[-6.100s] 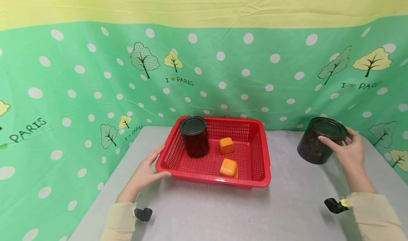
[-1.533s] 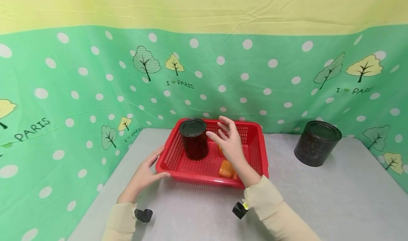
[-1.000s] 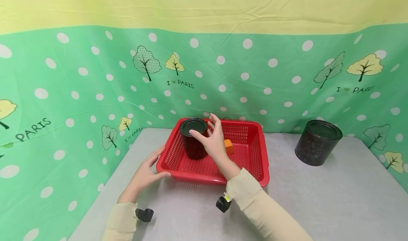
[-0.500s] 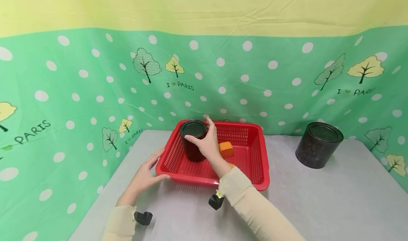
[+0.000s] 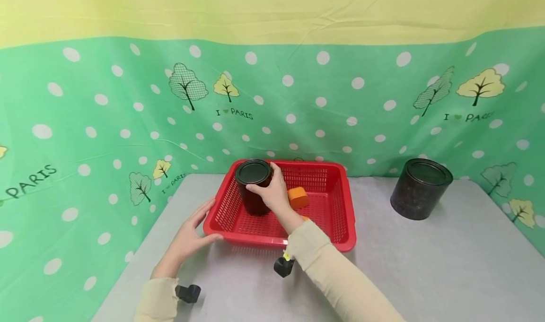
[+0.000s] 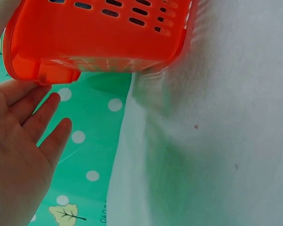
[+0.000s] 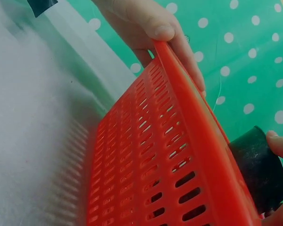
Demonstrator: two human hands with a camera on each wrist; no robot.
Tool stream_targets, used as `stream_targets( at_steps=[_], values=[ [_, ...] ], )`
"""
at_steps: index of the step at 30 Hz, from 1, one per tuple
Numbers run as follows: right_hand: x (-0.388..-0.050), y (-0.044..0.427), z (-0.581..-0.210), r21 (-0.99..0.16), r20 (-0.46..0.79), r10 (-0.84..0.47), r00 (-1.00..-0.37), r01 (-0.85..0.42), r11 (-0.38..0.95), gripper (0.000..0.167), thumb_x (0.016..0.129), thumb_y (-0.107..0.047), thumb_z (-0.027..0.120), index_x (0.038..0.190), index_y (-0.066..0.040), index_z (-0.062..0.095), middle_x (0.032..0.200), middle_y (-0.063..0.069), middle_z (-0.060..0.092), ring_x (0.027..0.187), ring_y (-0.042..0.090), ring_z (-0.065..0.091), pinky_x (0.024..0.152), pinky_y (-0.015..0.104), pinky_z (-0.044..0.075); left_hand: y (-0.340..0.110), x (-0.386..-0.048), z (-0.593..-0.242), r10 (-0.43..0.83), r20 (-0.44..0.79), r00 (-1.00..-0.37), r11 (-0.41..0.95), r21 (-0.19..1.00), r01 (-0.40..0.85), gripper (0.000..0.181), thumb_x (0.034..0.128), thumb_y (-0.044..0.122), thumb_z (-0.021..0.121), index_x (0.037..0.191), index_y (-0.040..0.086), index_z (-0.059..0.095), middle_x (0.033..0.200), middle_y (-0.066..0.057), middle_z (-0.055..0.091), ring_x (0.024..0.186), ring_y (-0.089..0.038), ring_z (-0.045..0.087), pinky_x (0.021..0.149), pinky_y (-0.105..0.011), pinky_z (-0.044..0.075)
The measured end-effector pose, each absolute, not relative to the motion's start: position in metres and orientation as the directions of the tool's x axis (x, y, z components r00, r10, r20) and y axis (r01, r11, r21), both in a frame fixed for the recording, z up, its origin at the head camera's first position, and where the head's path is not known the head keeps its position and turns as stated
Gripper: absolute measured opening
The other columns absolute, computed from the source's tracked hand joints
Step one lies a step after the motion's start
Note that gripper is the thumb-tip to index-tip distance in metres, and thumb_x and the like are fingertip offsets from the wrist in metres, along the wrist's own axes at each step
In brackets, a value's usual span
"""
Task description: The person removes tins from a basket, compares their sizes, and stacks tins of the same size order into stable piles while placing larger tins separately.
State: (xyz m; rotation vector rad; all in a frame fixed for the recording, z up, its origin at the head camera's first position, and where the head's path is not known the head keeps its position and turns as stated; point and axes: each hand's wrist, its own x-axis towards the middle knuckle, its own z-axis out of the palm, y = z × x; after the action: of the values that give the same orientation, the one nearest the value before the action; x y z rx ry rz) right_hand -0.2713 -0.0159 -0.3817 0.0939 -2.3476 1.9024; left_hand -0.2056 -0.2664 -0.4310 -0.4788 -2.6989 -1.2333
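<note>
My right hand (image 5: 276,189) grips a dark, lidded can (image 5: 254,196) near its top, thumb in front and fingers round the far right side. That can stands upright in the left part of a red plastic basket (image 5: 255,239); the right wrist view shows the can (image 7: 259,165) beyond the basket's rim. My left hand (image 5: 187,237) rests against the basket's front left corner, thumb at the front and straight fingers along the left side. In the left wrist view its fingers (image 6: 56,141) are spread below the red rim.
An orange block-like piece (image 5: 298,197) lies in the basket right of my hand. Another orange piece (image 5: 304,217) is mostly hidden by my right wrist. A wider dark can (image 5: 420,189) stands at the table's back right. Polka-dot cloth (image 5: 362,114) hangs behind the grey table (image 5: 408,265).
My right hand has left the wider can at the right, moved left over the basket and closed round the can inside. My left hand has stayed at the basket's corner.
</note>
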Motion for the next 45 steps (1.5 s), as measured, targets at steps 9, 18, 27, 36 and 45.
stream_targets(
  at_steps=[9,18,27,36,45],
  values=[
    [-0.274,-0.0179,-0.3845,-0.96,0.118,0.022,-0.993,-0.108,0.257,0.092,0.083,-0.022,0.083,0.155,-0.009,0.028,0.156,0.016,0.04,0.144,0.035,0.039,0.118,0.055,0.037,-0.267,-0.2057,-0.429,0.23,0.252,-0.94,0.617,0.709,0.341,0.097,0.075,0.026,0.087,0.156,0.017,0.035,0.163,-0.009,0.033,0.148,-0.039,0.034,0.115,-0.061,0.038],
    [-0.2756,-0.0192,-0.3883,-0.941,0.161,0.046,-0.986,-0.139,0.308,0.085,0.081,-0.025,0.084,0.149,-0.009,0.036,0.15,0.014,0.046,0.14,0.033,0.045,0.116,0.052,0.04,-0.2662,-0.2054,-0.4294,0.227,0.25,-0.941,0.634,0.696,0.338,0.097,0.0752,0.027,0.087,0.156,0.017,0.035,0.163,-0.008,0.033,0.148,-0.037,0.035,0.116,-0.055,0.037],
    [-0.2741,-0.0197,-0.3885,-0.931,0.186,0.075,-0.98,-0.152,0.332,0.083,0.077,-0.03,0.087,0.144,-0.01,0.043,0.143,0.012,0.053,0.135,0.031,0.05,0.114,0.05,0.044,-0.266,-0.2044,-0.4287,0.226,0.254,-0.94,0.631,0.698,0.34,0.096,0.0751,0.028,0.087,0.155,0.017,0.036,0.163,-0.009,0.033,0.148,-0.038,0.035,0.116,-0.056,0.038],
    [-0.2721,-0.0206,-0.3866,-0.931,0.198,0.069,-0.978,-0.166,0.325,0.083,0.076,-0.031,0.088,0.143,-0.011,0.044,0.142,0.011,0.053,0.134,0.029,0.05,0.113,0.048,0.045,-0.2672,-0.2051,-0.4306,0.232,0.252,-0.939,0.621,0.705,0.342,0.096,0.0757,0.029,0.087,0.156,0.018,0.035,0.163,-0.009,0.033,0.148,-0.04,0.033,0.115,-0.061,0.037],
    [-0.269,-0.0199,-0.3814,-0.935,0.23,0.06,-0.971,-0.204,0.289,0.083,0.076,-0.03,0.088,0.144,-0.012,0.044,0.142,0.01,0.053,0.134,0.028,0.05,0.113,0.047,0.046,-0.2676,-0.2057,-0.4308,0.236,0.265,-0.935,0.617,0.702,0.355,0.095,0.0753,0.028,0.087,0.155,0.016,0.036,0.162,-0.01,0.034,0.148,-0.039,0.035,0.115,-0.06,0.038]
  ],
)
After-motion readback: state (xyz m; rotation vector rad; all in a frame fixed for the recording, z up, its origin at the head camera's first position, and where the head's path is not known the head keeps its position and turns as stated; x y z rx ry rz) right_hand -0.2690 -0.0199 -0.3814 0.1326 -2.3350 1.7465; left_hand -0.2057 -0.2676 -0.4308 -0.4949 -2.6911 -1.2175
